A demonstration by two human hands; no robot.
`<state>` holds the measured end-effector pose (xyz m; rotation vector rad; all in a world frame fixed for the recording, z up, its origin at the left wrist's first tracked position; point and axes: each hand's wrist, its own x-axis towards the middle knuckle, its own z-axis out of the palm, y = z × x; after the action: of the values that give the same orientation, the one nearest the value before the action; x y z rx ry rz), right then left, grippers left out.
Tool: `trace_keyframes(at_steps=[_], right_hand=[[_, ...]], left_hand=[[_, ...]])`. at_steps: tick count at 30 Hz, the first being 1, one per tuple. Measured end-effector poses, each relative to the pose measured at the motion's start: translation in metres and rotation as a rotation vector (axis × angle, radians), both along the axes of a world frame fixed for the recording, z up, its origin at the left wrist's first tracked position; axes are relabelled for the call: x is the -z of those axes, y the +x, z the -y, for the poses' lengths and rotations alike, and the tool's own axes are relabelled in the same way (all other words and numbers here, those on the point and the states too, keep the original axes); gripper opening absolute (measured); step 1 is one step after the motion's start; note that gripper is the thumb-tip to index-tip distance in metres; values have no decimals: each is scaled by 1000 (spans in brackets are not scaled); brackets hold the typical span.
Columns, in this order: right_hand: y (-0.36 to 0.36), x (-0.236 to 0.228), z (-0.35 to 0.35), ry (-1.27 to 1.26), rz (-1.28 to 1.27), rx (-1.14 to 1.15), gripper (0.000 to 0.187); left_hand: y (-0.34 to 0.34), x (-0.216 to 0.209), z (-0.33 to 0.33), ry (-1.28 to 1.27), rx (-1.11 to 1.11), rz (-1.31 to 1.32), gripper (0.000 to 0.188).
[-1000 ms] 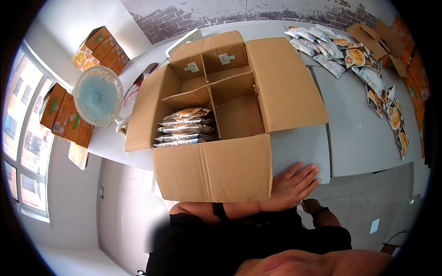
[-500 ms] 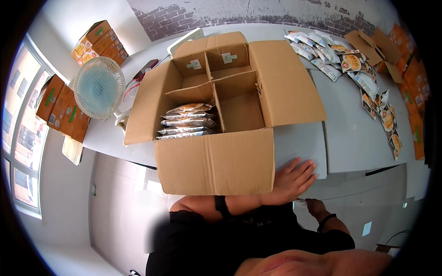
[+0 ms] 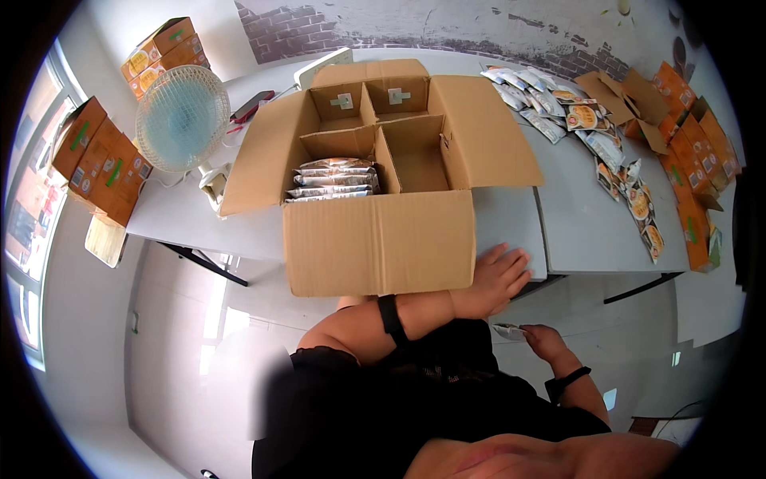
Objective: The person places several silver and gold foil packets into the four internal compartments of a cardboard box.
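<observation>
My left hand [image 3: 490, 283] lies flat at the table's front edge, just right of the cardboard box's front flap, fingers stretched out and nothing in them. Down at my right side, below table height, my right hand [image 3: 546, 342] is closed on the end of a small silvery packet [image 3: 509, 330]. The big open cardboard box [image 3: 379, 243] stands in front of me, split by dividers into compartments. Its near left compartment holds a row of packets [image 3: 333, 180] standing on edge. No packets show in the other compartments, though their floors are partly hidden.
To the right, a heap of white and orange packets [image 3: 586, 117] trails toward the front edge. Orange boxes [image 3: 692, 152] and an opened carton [image 3: 626, 100] stand beyond it. On the left are a fan [image 3: 182, 120], a dark phone-like object [image 3: 254, 106] and more orange boxes [image 3: 102, 164].
The whole view has shifted, so the box and table sit differently in it. My right hand has come further out from my body, showing more of the packet. My left hand stays on the table edge.
</observation>
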<state>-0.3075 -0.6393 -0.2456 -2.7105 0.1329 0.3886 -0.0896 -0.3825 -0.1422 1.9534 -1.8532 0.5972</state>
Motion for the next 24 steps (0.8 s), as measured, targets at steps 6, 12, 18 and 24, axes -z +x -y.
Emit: trace_keyframes(at_steps=[6,12,18,24], right_hand=[[-8,-132,-23,344,-76,197,30],[-18,-191,-42,845,36,318,31],[15,-211,-77,1000,119,204,33],[63,-231,-99,1092,196,127,37]], left_hand=[[-11,-15,-12,-17,243,-423,73],[-48,-54,-59,233,483,-916,87],[-46,-94,-94,153,215,-1239,66],[-27,-138,-128,-10,53,-1086,35]])
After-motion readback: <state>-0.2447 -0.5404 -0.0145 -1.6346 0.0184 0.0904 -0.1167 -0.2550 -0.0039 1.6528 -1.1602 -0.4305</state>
